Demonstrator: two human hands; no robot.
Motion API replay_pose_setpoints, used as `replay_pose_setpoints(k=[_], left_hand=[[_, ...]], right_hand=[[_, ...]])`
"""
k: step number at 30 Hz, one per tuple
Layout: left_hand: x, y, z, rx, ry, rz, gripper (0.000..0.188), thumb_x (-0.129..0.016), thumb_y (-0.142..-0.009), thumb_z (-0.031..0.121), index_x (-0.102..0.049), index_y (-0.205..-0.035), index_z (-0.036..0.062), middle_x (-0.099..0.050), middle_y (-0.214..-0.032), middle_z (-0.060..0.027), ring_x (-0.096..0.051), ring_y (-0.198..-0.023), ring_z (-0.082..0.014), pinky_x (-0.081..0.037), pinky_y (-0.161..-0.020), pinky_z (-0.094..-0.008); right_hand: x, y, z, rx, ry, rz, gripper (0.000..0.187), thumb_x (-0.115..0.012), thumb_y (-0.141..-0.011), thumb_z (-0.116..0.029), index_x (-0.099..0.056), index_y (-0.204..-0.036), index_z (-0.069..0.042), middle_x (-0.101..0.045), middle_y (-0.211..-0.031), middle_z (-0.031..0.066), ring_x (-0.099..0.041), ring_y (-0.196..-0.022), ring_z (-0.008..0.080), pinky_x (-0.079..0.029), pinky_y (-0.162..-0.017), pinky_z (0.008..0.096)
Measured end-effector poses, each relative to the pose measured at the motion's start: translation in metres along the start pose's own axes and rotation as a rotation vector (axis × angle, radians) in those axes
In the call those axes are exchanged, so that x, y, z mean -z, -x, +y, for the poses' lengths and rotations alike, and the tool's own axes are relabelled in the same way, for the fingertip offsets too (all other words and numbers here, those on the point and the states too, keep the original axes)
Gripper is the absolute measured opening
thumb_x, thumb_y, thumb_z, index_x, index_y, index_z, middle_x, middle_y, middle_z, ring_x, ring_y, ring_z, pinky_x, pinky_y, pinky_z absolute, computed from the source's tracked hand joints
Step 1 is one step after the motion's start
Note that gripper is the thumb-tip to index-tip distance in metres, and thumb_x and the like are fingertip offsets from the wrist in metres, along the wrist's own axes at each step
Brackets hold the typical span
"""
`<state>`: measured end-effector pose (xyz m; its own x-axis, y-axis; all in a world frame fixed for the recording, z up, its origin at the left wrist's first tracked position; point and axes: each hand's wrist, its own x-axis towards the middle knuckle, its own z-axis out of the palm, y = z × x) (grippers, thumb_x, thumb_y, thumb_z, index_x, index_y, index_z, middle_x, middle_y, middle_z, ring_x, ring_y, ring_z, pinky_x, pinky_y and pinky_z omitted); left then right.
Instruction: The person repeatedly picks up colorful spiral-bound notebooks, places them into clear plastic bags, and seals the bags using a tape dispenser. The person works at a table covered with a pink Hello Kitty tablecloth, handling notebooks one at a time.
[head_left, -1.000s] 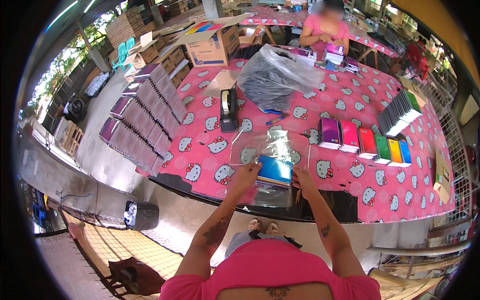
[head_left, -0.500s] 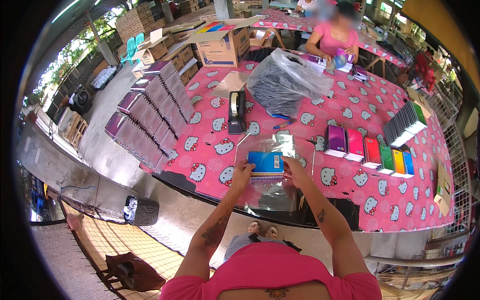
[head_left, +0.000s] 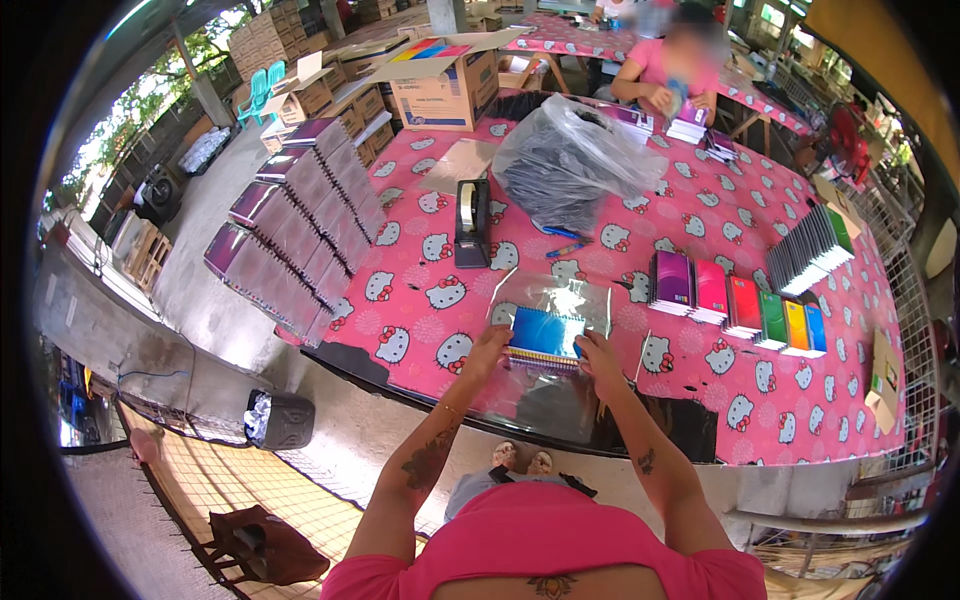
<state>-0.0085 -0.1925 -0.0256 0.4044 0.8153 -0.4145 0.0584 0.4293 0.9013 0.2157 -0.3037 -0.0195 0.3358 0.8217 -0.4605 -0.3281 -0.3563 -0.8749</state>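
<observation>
A small stack of spiral notebooks [head_left: 546, 331], blue cover on top, sits at the near edge of the table in front of me. Clear plastic film [head_left: 548, 385] lies around and under it, shiny with glare. My left hand [head_left: 487, 352] is closed on the stack's left side. At its right side, my right hand [head_left: 601, 362] grips the stack, thumb near the cover's edge. Beyond them stand a black tape dispenser [head_left: 472, 222] and blue pens [head_left: 566, 249].
Wrapped notebook stacks [head_left: 290, 215] fill the table's left side. Rows of coloured notebooks [head_left: 735, 300] stand on the right. A plastic bag of black coils [head_left: 565, 165] and an open carton [head_left: 437, 100] are farther back. Across the table, a person [head_left: 680, 75] handles purple notebooks.
Both hands and the notebook stack have shifted slightly to the right. The stack is tilted a little, and glare now covers part of the blue cover. The film's far part has moved inward.
</observation>
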Motion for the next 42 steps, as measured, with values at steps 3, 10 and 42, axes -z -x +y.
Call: replay_pose_setpoints(k=[3,10,42], left_hand=[[0.001,0.004,-0.001,0.0,0.073,0.014,0.048,-0.058,-0.09,0.038,-0.057,-0.126,0.0057,-0.063,-0.104,-0.0023,-0.057,-0.09,-0.0113,-0.043,-0.078,-0.0273],[-0.001,0.004,-0.002,-0.061,-0.001,0.113,0.042,-0.06,-0.092,0.03,-0.061,-0.118,-0.0022,-0.064,-0.091,-0.0053,-0.059,-0.078,-0.0102,-0.045,-0.065,-0.0232],[0.063,0.037,0.014,-0.685,-0.954,-0.559,0.016,-0.067,-0.088,0.014,-0.069,-0.102,0.0066,-0.069,-0.084,-0.0109,-0.067,-0.074,-0.0251,-0.05,-0.064,-0.0337]], right_hand=[[-0.008,0.009,-0.009,-0.008,-0.021,-0.014,0.06,-0.064,-0.088,-0.037,-0.049,-0.139,-0.008,-0.057,-0.126,0.0056,-0.052,-0.11,0.0149,-0.039,-0.09,0.0311],[-0.004,0.005,-0.005,0.006,-0.027,-0.002,0.062,-0.064,-0.09,-0.034,-0.047,-0.141,-0.003,-0.059,-0.127,0.0094,-0.053,-0.115,0.0196,-0.04,-0.093,0.0331],[0.009,0.087,-0.002,0.485,0.954,-0.245,0.014,-0.066,-0.09,-0.017,-0.064,-0.099,-0.007,-0.065,-0.084,0.0106,-0.066,-0.08,0.0286,-0.051,-0.071,0.0394]])
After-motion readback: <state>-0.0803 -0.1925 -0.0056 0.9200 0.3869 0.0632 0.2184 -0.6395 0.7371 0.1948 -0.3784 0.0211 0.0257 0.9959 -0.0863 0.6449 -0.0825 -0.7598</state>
